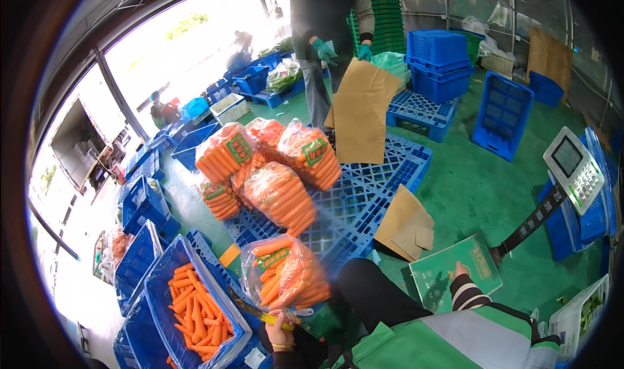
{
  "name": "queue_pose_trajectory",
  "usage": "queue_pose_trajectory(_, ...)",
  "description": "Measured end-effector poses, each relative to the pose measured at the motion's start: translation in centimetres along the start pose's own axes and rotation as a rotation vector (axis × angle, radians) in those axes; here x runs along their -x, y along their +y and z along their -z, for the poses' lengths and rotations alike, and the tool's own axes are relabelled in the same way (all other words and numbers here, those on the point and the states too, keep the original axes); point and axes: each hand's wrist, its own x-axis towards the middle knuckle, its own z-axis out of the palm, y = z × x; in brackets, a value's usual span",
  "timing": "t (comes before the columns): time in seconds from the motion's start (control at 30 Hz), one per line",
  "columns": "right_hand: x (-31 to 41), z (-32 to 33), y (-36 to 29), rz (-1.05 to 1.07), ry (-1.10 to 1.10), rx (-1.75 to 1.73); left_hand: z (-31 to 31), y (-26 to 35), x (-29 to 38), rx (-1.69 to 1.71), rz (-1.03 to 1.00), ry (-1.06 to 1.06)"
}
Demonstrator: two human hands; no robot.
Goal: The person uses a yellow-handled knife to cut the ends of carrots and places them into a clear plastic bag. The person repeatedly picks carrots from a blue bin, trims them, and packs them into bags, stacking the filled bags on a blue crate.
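Note:
My left hand (280, 332) is closed on the yellow handle of a knife (253, 310), whose dark, curved blade points up and left. Just above it stands a clear plastic bag of carrots (287, 276), opened at its near end or side. My right hand (459, 270) rests at a green printed board or box (451, 276) on the platform of a digital scale (573, 166); its fingers are partly hidden. Several more bagged carrots (282, 198) are piled on a blue plastic pallet (370, 198). Loose carrots (195, 315) lie in a lined blue crate to the left.
A co-worker in teal gloves (324, 52) holds flattened cardboard (363, 120) beyond the pallet. Brown cardboard pieces (404, 222) lie near the scale. Blue crates (504, 115) stand at right and left, and a white basket with greens (580, 315) is at lower right.

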Motion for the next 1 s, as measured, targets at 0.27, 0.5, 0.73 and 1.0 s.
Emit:
queue_pose_trajectory(0.27, -3.4, -0.3, 0.1, -0.063, 0.319, -0.066, 0.6, 0.4, 0.6, -0.065, -0.012, 0.006)
queue_pose_trajectory(0.5, 7.6, -9.7, -5.8, 0.507, -0.05, 0.313, -0.4, 1.5, 2.1, 0.011, -0.02, 0.018)
queue_pose_trajectory(0.73, 40.4, -18.6, -19.8, 0.936, -1.251, -0.115, -6.9, 4.0, 1.4, -0.168, 0.022, -0.237)
queue_pose_trajectory(1.0, 52.5, -22.7, -16.3, 1.398, -1.45, 0.246, -10.1, 3.3, 0.2, -0.137, -0.096, -0.301)
